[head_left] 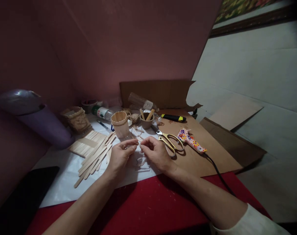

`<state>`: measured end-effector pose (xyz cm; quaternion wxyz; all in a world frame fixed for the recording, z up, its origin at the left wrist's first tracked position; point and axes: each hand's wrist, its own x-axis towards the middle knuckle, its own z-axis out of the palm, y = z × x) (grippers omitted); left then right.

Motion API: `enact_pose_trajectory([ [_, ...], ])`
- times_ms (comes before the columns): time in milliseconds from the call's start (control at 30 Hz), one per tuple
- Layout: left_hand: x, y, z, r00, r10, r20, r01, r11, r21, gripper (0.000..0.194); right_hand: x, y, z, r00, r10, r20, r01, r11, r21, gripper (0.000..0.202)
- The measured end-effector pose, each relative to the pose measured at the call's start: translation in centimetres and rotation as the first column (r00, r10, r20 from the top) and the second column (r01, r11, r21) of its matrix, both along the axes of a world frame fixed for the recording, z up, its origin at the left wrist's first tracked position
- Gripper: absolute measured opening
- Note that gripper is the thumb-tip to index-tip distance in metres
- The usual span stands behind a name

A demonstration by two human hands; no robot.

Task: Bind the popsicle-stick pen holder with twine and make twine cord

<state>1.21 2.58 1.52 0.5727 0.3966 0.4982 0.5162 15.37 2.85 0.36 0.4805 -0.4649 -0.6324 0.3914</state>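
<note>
Clock read from the worker's fingertips: left hand nearly closed, thumb close under straightish fingers; right hand curled, thumb against the forefinger. Tips almost meet; whatever sits between is too small for me to make out, so I can't tell if either grips. Scalloped wooden-stick cup upright at eleven o'clock, just beyond. Pale thin strips at six, craft sticks at eight, gold-handled scissors and flowered glue gun at three.
</note>
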Motion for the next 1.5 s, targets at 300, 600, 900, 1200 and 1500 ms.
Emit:
enact_pose_trajectory([
  [300,0.2,0.0,0.1,1.000,0.029,0.008,-0.029,0.999,0.045,0.030,0.2,-0.4,0.3,0.973,-0.088,0.212,0.060,0.989,0.137,0.010],
  [600,0.1,-0.1,0.0,0.997,0.077,-0.006,-0.075,0.989,0.125,0.027,0.2,0.1,0.4,0.999,0.029,-0.043,-0.035,0.989,-0.144,0.017],
  [900,0.2,-0.5,0.2,0.954,-0.203,0.221,0.202,0.979,0.027,0.021,0.3,0.3,0.7,0.911,0.139,-0.389,-0.277,0.903,-0.327,0.024],
  [1200,0.3,-0.8,0.7,0.955,-0.216,0.203,0.211,0.976,0.047,0.022,0.7,0.2,1.2,0.812,0.211,-0.544,-0.471,0.788,-0.397,0.019],
  [1500,0.5,-0.7,1.2,0.971,-0.165,0.171,0.164,0.986,0.021,0.025,0.5,0.2,1.0,0.820,0.192,-0.539,-0.399,0.868,-0.297,0.012],
])
